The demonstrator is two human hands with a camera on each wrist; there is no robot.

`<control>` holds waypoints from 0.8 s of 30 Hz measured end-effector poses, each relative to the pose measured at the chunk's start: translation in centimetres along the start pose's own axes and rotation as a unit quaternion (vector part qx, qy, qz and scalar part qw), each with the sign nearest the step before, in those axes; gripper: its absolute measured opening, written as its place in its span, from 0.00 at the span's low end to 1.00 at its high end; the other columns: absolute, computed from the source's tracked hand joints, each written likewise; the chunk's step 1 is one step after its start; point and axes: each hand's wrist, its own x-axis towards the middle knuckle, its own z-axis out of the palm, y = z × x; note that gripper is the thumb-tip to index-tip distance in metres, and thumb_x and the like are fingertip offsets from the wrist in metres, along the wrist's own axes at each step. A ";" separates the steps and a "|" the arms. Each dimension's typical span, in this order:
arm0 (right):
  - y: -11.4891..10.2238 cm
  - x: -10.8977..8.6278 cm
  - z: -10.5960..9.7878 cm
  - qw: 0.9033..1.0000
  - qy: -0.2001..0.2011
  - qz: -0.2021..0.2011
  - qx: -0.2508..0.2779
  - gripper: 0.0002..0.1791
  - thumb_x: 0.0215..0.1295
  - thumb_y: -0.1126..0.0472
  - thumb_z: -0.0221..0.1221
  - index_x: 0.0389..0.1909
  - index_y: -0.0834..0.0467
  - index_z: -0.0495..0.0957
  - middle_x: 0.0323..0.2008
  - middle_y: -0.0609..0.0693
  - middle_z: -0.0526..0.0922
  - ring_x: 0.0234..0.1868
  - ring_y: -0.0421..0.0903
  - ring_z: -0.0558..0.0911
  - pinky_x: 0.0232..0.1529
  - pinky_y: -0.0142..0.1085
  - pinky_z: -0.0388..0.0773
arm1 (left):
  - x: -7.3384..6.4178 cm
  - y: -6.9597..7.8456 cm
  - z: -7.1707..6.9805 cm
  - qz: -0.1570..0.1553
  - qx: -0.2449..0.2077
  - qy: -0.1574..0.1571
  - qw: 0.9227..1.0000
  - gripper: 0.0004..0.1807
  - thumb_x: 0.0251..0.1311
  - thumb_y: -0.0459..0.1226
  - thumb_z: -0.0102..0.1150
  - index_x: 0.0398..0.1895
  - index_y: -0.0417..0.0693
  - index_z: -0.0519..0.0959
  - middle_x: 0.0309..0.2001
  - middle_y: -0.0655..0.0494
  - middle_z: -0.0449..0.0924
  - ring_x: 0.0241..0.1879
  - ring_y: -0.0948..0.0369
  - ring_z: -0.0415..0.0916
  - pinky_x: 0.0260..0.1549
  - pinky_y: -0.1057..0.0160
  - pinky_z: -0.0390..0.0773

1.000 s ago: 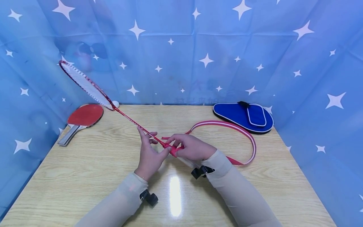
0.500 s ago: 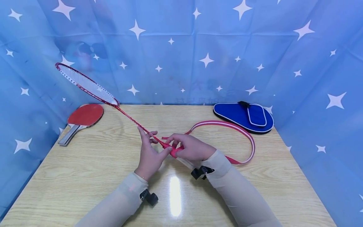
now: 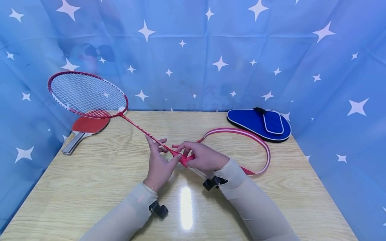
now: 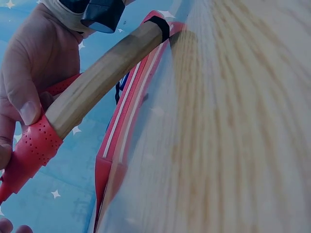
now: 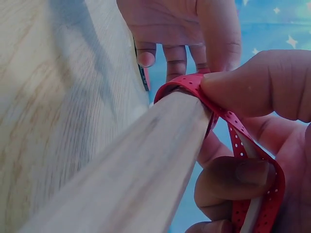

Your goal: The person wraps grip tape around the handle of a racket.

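My left hand (image 3: 158, 170) holds a badminton racket (image 3: 135, 125) at the base of its red shaft, thumb on the wrapped part and index finger along the shaft. The racket's head tilts up to the far left. Red perforated grip tape (image 4: 39, 143) circles the top of the bare wooden handle (image 4: 107, 73), which has a black band at its end. Between thumb and fingers my right hand (image 3: 208, 156) pinches the tape (image 5: 277, 189) close beside the handle. The tape's long loose length (image 3: 268, 150), pink with a pale stripe, loops over the table to the right.
At the back left lies a red table tennis paddle (image 3: 90, 125), partly behind the racket head. A white ball (image 3: 122, 109) shows through the strings. A blue paddle case (image 3: 245, 119) rests at the back right of the wooden table (image 3: 90, 194), before a starry blue curtain (image 3: 187, 83).
The racket has turned about its shaft, its head going from nearly edge-on to a broad face and swinging slightly left and down. Both hands stay almost in place.
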 end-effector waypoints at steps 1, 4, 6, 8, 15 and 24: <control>0.0 0.0 0.0 1.000 -0.001 0.001 0.002 0.26 0.64 0.67 0.69 0.61 0.48 0.77 0.46 0.50 0.81 0.39 0.48 0.83 0.40 0.38 0.84 | 0.0 0.0 0.0 0.002 0.000 0.001 1.000 0.81 0.54 0.37 0.80 0.82 0.63 0.13 0.69 0.57 0.69 0.54 0.56 0.72 0.48 0.44 0.78; -0.1 0.0 0.0 1.000 -0.002 0.011 0.004 0.28 0.64 0.67 0.70 0.63 0.49 0.76 0.46 0.50 0.81 0.39 0.47 0.83 0.42 0.38 0.85 | 0.0 0.0 0.0 0.005 0.003 0.004 1.000 0.81 0.55 0.36 0.80 0.82 0.61 0.13 0.69 0.55 0.70 0.52 0.57 0.73 0.43 0.53 0.79; -0.1 0.0 0.0 1.000 -0.003 0.020 0.004 0.28 0.65 0.66 0.70 0.65 0.50 0.76 0.46 0.50 0.81 0.39 0.47 0.83 0.43 0.38 0.84 | 0.1 0.0 0.0 0.006 0.004 0.003 1.000 0.81 0.55 0.36 0.80 0.82 0.59 0.13 0.69 0.54 0.70 0.51 0.57 0.74 0.38 0.60 0.79; -0.3 -0.1 0.0 1.000 -0.004 0.029 0.000 0.28 0.65 0.66 0.69 0.66 0.50 0.76 0.46 0.50 0.82 0.39 0.47 0.84 0.43 0.39 0.84 | 0.1 0.0 0.0 0.003 0.003 0.002 1.000 0.81 0.55 0.36 0.80 0.82 0.60 0.13 0.69 0.55 0.70 0.51 0.57 0.75 0.35 0.66 0.79; -0.3 -0.1 -0.1 0.999 -0.022 0.032 0.006 0.26 0.68 0.66 0.66 0.65 0.50 0.77 0.41 0.48 0.86 0.38 0.47 0.85 0.43 0.40 0.83 | 0.0 0.1 0.0 -0.001 -0.002 0.000 1.000 0.81 0.56 0.36 0.79 0.81 0.65 0.12 0.69 0.58 0.69 0.51 0.57 0.76 0.35 0.65 0.80; -0.1 -0.1 -0.1 0.999 -0.008 0.040 -0.001 0.27 0.65 0.66 0.69 0.63 0.46 0.77 0.42 0.48 0.85 0.40 0.47 0.84 0.44 0.41 0.82 | 0.3 0.0 -0.2 -0.006 -0.073 0.035 0.997 0.65 0.68 0.29 0.65 0.85 0.61 0.22 0.58 0.54 0.81 0.45 0.56 0.80 0.39 0.66 0.77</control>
